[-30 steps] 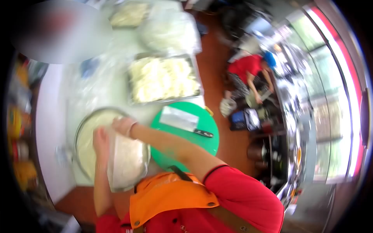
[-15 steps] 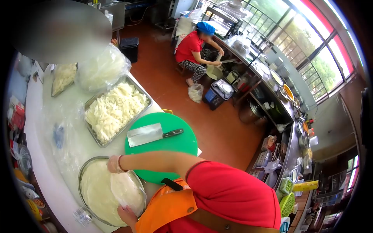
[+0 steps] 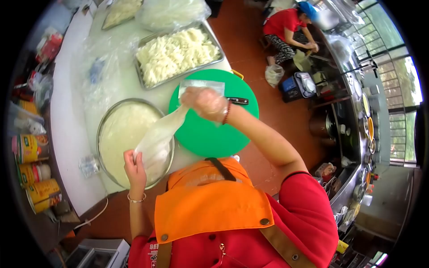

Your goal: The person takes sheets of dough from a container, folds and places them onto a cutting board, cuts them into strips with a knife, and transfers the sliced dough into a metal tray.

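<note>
A thin, pale noodle sheet [image 3: 163, 129] hangs stretched between my two hands. My left hand [image 3: 135, 169] pinches its lower end at the rim of a round metal tray [image 3: 99, 154]. My right hand [image 3: 208, 103], in a clear plastic glove, is closed on the other end above the green round cutting board [image 3: 223, 138]. More pale, flat noodle sheet [image 3: 127, 127] lies in the round tray. A cleaver [image 3: 237, 101] lies on the board, its blade partly behind my right hand.
A rectangular metal tray [image 3: 145, 81] of cut noodle strips [image 3: 176, 53] stands behind the board, with a clear bag [image 3: 172, 12] of noodles beyond. Yellow cans [image 3: 42, 196] stand at left. A co-worker [image 3: 283, 27] sits low by the right counter, near a dark bin [image 3: 292, 87].
My right hand has lifted one end of the noodle sheet from the round tray and carried it over the board. My left hand holds the near end. The camera view has shifted.
</note>
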`<action>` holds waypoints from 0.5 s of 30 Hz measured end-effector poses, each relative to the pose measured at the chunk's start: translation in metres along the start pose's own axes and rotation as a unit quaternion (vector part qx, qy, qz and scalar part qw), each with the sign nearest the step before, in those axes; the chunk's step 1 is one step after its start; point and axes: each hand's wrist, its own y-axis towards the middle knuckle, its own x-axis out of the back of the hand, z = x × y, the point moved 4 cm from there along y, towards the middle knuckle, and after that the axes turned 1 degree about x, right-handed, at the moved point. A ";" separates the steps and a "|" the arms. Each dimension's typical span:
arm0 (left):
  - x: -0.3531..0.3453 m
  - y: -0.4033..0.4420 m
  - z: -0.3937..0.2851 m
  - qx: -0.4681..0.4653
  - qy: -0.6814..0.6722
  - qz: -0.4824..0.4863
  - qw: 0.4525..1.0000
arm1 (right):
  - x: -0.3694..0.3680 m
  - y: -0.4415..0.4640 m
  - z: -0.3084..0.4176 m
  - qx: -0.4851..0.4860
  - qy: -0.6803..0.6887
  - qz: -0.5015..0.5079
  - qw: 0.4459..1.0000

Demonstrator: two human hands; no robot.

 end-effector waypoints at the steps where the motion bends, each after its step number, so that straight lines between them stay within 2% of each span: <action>1: 0.000 0.004 -0.007 -0.045 0.002 -0.020 0.999 | 0.014 -0.009 0.000 0.022 0.011 -0.058 0.998; 3: 0.004 0.015 -0.027 -0.045 -0.029 -0.046 0.997 | 0.045 -0.023 0.004 -0.019 0.002 -0.104 0.994; 5: 0.002 0.033 -0.048 -0.090 -0.043 -0.063 0.993 | 0.084 -0.034 0.009 -0.140 0.036 -0.127 0.981; 6: -0.001 0.042 -0.056 -0.115 -0.051 -0.070 0.990 | 0.099 -0.042 0.010 -0.147 0.033 -0.145 0.978; 9: -0.024 0.062 -0.075 -0.197 0.008 -0.022 0.980 | 0.126 -0.072 0.003 -0.180 0.007 -0.206 0.962; 12: -0.063 0.069 -0.081 -0.310 0.096 0.031 0.945 | 0.140 -0.106 0.008 -0.203 -0.028 -0.224 0.953; 15: -0.106 0.057 -0.073 -0.348 0.118 0.097 0.925 | 0.127 -0.153 0.001 -0.258 -0.040 -0.218 0.940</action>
